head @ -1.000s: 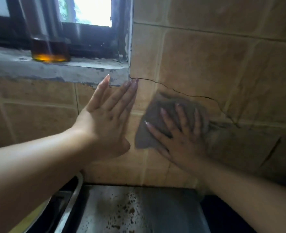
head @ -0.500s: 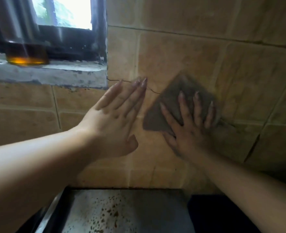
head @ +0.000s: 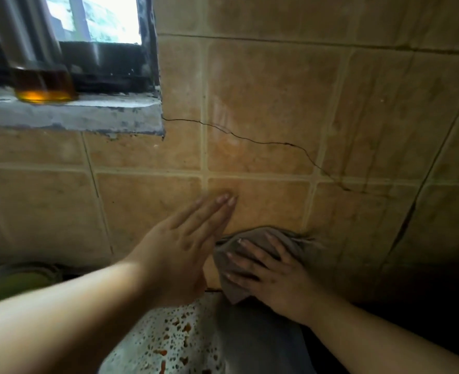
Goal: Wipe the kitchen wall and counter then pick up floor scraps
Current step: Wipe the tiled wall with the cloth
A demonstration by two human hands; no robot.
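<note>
The tan tiled kitchen wall point(head: 263, 109) fills most of the head view, with a thin crack running across it. My right hand point(head: 271, 273) presses a grey-brown cloth point(head: 290, 238) flat against the bottom row of tiles, fingers spread over it. My left hand point(head: 185, 244) lies flat on the wall just to the left of the cloth, fingers straight and together. Below both hands is a stained, rust-speckled metal surface point(head: 174, 344) at the foot of the wall.
A concrete window sill point(head: 69, 114) juts out at upper left with a glass jar of amber liquid point(head: 42, 82) on it. A dark window frame point(head: 147, 49) stands above. A green-filled bowl point(head: 15, 279) sits at the left edge. The lower right corner is dark.
My right hand has slid the cloth down the wall from beside the crack to the bottom tile row. My left hand has dropped down with it, still flat on the tiles.
</note>
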